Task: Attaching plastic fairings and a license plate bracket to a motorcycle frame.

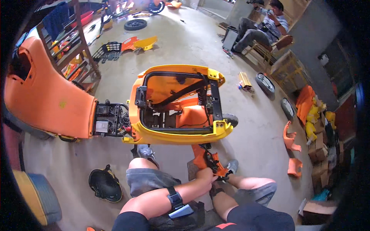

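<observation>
While the left hand touched an orange panel, the right hand was near. Neither grip could be told.

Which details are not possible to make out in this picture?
In the head view:
1. Bare right hand: fingers mostly hidden behind the bare left hand.
2. Orange plastic part with black fitting: partly covered by the left hand.
3. Rounded yellow-and-grey object: cut off by the dark lens rim.

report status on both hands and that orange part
Left hand at orange part, grip unclear. Right hand close by, mostly hidden. Yellow-rimmed vehicle body just beyond.
</observation>
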`<state>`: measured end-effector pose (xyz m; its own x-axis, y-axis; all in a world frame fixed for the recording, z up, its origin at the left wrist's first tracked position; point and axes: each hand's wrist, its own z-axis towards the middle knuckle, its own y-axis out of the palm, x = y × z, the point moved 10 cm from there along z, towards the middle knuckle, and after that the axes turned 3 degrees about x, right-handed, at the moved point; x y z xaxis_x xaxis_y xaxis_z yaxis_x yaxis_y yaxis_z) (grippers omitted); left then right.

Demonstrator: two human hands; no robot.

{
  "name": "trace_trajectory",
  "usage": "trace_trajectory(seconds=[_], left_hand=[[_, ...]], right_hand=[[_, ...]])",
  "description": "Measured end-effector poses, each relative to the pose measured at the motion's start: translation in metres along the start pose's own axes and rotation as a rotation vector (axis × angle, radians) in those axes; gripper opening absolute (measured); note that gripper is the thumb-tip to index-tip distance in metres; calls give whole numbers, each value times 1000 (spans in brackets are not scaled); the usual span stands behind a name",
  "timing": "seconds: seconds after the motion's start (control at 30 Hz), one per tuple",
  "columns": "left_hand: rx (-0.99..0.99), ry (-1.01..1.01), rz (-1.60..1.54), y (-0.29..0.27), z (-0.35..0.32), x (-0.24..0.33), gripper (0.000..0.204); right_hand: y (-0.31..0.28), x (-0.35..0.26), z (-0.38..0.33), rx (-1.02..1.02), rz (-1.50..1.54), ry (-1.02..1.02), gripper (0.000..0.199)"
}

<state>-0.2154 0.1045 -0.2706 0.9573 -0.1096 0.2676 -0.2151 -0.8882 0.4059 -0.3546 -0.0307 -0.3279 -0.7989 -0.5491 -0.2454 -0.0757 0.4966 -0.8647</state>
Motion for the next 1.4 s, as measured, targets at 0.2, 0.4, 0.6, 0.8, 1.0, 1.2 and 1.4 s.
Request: trace_trajectory(seconds=[0.2, 0.4, 0.6, 0.8, 1.0, 1.2, 1.4], left_hand=[[-89, 22, -320, 6, -5, 19, 34], [-142, 41, -237, 10, -19, 40, 43], [-172, 89, -232, -8, -10, 48, 38], [-162, 135, -61, -20, -9, 32, 36], [-271, 84, -179, 7, -14, 41, 35], [-310, 25, -166, 34, -38, 57, 34], [-332, 5, -321, 53, -43, 49, 34]], right_hand=[[1, -6, -7, 146, 79, 51, 27], [-48, -4, 10, 398, 227, 54, 31], [-36, 66, 68, 303, 1647, 772, 23], [-171, 39, 45, 577, 1542, 500, 33], [-299, -40, -37, 603, 1431, -22, 21], [-365, -126, -96, 785, 1199, -499, 23], [-384, -179, -106, 930, 907, -705, 27]])
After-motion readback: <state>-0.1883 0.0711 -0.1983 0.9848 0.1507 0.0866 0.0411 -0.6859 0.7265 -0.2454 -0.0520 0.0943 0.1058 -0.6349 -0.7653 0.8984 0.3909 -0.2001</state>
